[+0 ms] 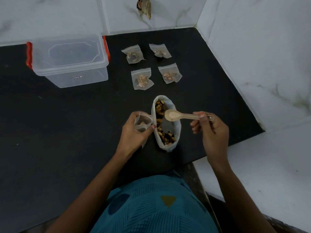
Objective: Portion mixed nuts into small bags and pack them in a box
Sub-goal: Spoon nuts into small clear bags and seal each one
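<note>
Snugly between left fingers, small bag.

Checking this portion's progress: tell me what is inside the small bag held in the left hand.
A few nuts show through the open mouth of the small bag. The left hand wraps its lower part, so anything deeper is hidden.

A matte black stone surface fills a corner bounded by white marble-veined wall tiles at the back and right. A small crumpled brown object sits against the back wall near the top edge. A teal textured garment with a mustard triangle shows at the bottom, beside a white marble ledge.
</note>
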The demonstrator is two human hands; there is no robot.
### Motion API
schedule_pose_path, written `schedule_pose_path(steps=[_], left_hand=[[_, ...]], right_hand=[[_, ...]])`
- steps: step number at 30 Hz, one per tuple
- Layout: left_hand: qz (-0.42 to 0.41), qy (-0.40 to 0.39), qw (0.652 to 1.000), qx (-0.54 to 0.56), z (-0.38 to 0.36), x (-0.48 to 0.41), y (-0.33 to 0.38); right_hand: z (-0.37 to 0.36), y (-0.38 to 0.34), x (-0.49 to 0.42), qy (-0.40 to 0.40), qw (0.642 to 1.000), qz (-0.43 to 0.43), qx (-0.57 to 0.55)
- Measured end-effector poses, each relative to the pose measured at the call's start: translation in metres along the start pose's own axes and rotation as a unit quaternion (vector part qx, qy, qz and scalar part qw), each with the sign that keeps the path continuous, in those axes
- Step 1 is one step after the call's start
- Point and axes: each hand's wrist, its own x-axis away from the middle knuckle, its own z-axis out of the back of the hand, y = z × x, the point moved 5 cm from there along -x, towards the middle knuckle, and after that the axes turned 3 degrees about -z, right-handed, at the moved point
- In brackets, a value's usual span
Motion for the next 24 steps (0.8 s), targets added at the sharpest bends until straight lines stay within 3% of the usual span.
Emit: schedule_pose_path(steps=[6,14,18,24], left_hand=[[0.012,-0.021,1.0,-0.005,-0.001,0.004,-0.011],[0.032,-0.077,0.996,-0.012,-0.013,0.005,-0.019],[0.066,-0.09,0.994,0.002,-0.015,0.005,-0.025],[0.082,-0.087,0.993,0.009,-0.015,0.006,-0.026]], right_hand=[[-0.008,0.042,0.004,-0.024,0.996,-0.046,0.069],[-0.021,0.043,0.01,-0.096,0.988,0.002,0.118],[-0.03,0.044,0.018,-0.094,0.991,-0.001,0.099],[-0.024,0.05,0.013,-0.03,0.99,-0.139,0.023]])
